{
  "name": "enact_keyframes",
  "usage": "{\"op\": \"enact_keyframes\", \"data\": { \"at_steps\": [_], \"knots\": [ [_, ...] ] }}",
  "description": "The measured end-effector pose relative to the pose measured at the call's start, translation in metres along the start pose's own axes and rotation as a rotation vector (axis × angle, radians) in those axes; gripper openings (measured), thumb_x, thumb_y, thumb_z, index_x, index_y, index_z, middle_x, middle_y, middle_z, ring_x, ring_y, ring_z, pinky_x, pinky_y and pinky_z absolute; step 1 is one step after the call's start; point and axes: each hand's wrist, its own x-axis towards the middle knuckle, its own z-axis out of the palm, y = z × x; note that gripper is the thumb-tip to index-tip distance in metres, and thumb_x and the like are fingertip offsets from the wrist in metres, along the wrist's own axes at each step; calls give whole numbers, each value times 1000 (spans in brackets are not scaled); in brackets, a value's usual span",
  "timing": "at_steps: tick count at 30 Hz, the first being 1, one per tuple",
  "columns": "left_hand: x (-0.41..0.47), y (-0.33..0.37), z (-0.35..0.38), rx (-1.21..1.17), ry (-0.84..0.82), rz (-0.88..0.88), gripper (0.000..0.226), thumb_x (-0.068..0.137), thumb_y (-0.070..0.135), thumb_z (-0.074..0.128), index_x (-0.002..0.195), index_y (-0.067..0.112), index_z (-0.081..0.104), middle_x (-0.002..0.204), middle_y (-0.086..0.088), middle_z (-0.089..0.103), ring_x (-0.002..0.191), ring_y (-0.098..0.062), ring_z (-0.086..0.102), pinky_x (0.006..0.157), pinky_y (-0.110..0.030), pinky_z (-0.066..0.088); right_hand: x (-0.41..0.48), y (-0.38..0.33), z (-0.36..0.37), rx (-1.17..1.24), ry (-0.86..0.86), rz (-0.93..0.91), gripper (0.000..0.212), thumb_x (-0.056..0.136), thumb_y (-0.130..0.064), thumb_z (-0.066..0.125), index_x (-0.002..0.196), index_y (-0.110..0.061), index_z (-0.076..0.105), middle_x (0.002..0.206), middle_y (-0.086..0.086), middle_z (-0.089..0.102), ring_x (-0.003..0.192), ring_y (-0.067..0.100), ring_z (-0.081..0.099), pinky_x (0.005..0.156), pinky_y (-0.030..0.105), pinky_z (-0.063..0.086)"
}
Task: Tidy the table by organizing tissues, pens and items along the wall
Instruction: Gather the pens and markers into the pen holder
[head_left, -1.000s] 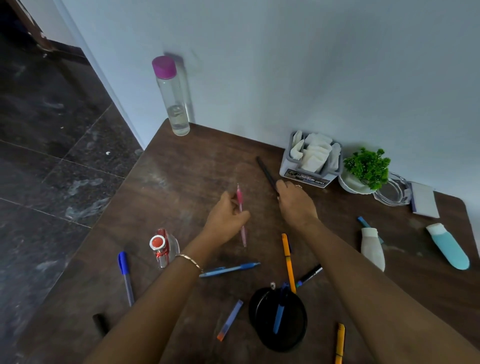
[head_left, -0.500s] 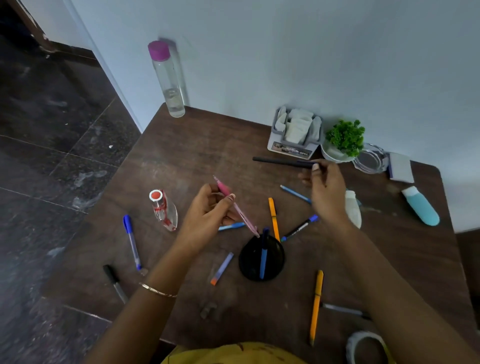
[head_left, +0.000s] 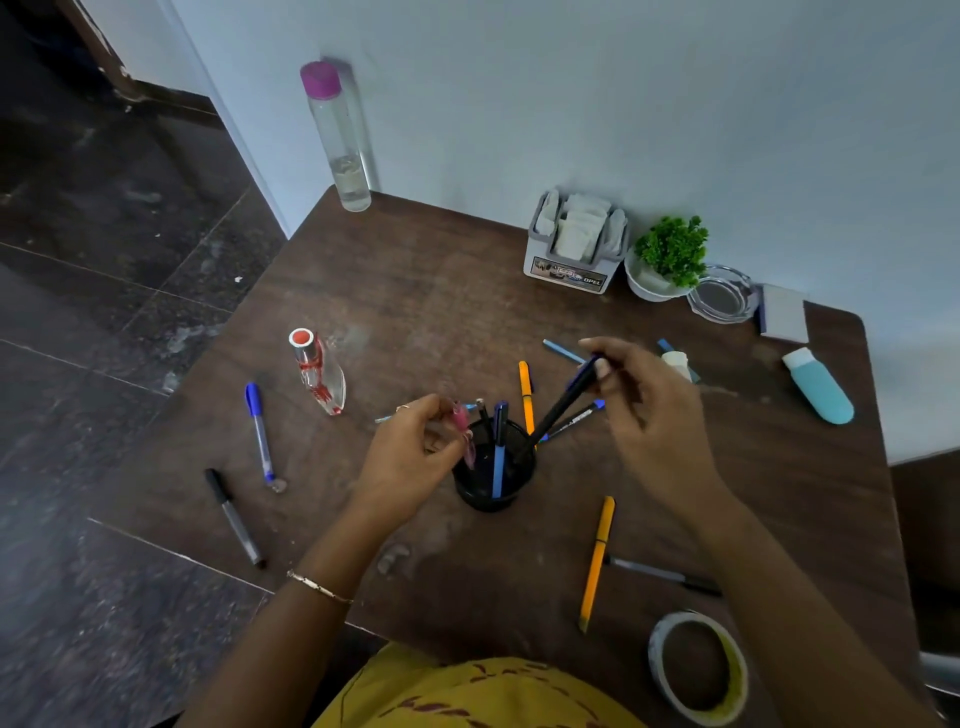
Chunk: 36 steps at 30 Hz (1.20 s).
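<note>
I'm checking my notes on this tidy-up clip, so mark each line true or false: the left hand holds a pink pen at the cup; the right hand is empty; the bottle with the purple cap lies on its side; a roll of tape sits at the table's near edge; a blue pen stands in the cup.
1. The left hand holds a pink pen at the cup. True.
2. The right hand is empty. False: its grip is on a black pen angled into the cup.
3. The purple-capped bottle lies on its side. False: it stands upright by the wall.
4. A tape roll sits at the near edge. True.
5. A blue pen stands in the cup. True.
</note>
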Motion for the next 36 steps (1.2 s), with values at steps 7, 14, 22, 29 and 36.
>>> {"op": "enact_keyframes", "data": {
  "at_steps": [7, 14, 22, 29, 36],
  "knots": [
    [1, -4, 7, 195, 31, 11, 11, 81, 16, 67, 89, 22, 64, 88, 6, 60, 71, -4, 58, 67, -24, 50, -11, 3, 31, -209, -221, -162, 23, 95, -15, 55, 116, -13, 64, 105, -2, 67, 95, 9, 62, 80, 26, 51],
    [7, -6, 12, 220, 24, 17, 16, 77, 18, 68, 91, 23, 63, 90, 8, 58, 74, -7, 59, 71, -33, 53, -1, 12, 54, -299, -373, -112, 22, 92, -19, 58, 113, -16, 64, 106, -3, 66, 101, 10, 59, 86, 16, 39],
    [22, 2, 12, 240, -47, 90, 32, 79, 16, 69, 110, 22, 62, 101, 13, 60, 85, -5, 58, 74, -24, 48, 3, 24, 67, -269, -464, -4, 38, 86, -33, 65, 122, -26, 58, 115, -10, 64, 109, 10, 55, 85, 18, 37],
    [31, -1, 9, 228, -73, 117, 22, 79, 16, 68, 101, 21, 69, 93, 4, 68, 79, -7, 63, 73, -32, 54, -1, 26, 72, -206, -382, 29, 41, 78, -31, 74, 116, -28, 61, 107, -12, 67, 102, 7, 59, 84, 23, 47],
    [34, 2, 5, 226, -63, 185, 21, 77, 13, 71, 95, 23, 72, 86, 7, 64, 82, -9, 61, 74, -34, 54, 3, 23, 68, -152, -342, -3, 38, 77, -22, 75, 113, -22, 63, 104, -9, 69, 96, 10, 63, 83, 35, 53]
  ]
}}
